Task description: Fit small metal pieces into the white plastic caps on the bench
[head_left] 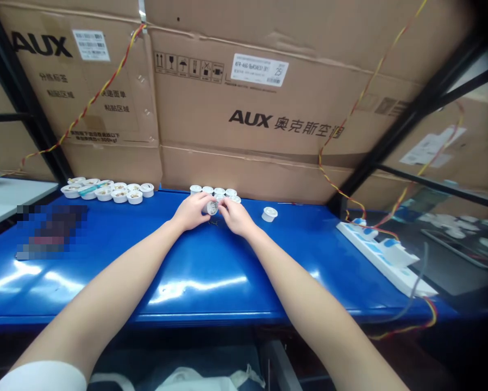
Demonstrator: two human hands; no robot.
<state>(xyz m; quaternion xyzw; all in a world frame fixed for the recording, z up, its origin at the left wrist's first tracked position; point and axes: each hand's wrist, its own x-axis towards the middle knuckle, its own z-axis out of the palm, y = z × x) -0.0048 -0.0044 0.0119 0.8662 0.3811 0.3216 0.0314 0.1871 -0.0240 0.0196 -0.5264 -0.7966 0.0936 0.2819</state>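
Note:
My left hand [192, 212] is closed round a small round white cup [212, 208], tilted so that its top faces me. Just to its right, my right hand [236, 217] has thumb and fingers pinched together close to the cup's edge. Whatever is in that pinch, if anything, is too small to make out. A few thin dark bits [213, 222] lie on the blue tabletop [195, 260] below the cup. Behind my hands stand several similar white cups [195, 189], partly hidden by my fingers. One more white cup [269, 214] stands alone to the right.
Several filled white cups [104, 194] stand in rows at the back left, with a teal tool [93, 188] lying across them. A blurred-out dark object [56, 231] lies at left. Large cardboard boxes [244, 152] wall the back. A white power strip [385, 258] with cords is at right.

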